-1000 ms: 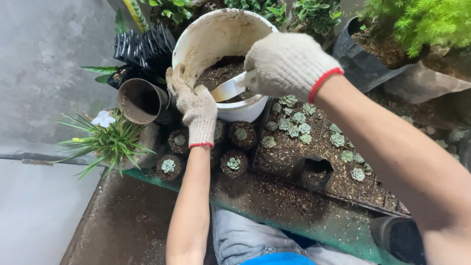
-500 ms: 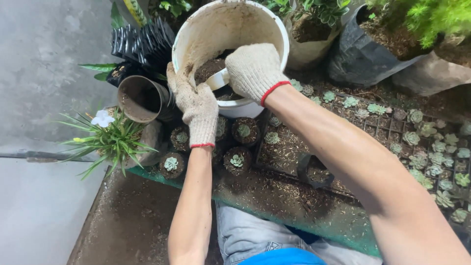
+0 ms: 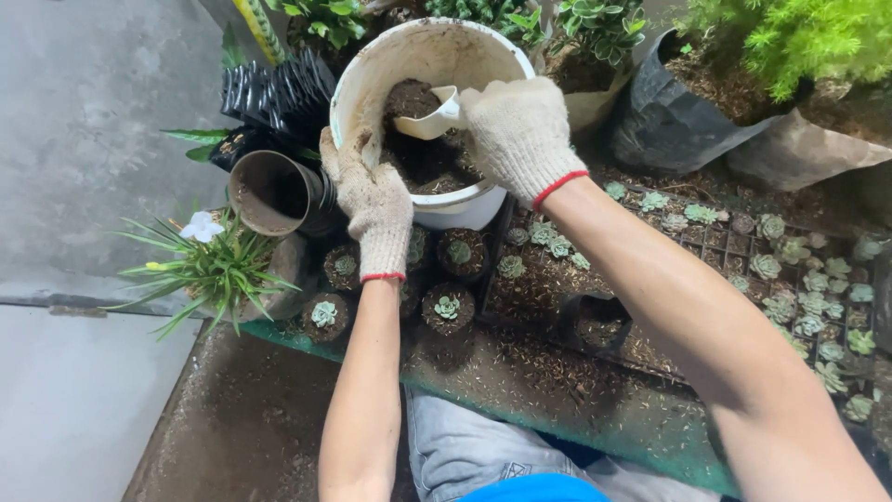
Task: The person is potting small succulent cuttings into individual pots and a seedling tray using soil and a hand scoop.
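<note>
White bucket (image 3: 483, 209) w/ dark soil (image 3: 429, 160); right hand (image 3: 518, 130) clamped on soil-filled scoop (image 3: 426, 119), left hand (image 3: 372, 200) gripping rim.

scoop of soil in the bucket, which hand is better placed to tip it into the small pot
Right. The right hand already grips the white scoop, loaded with soil, above the bucket. The left hand holds the empty pot beside the rim.
</note>
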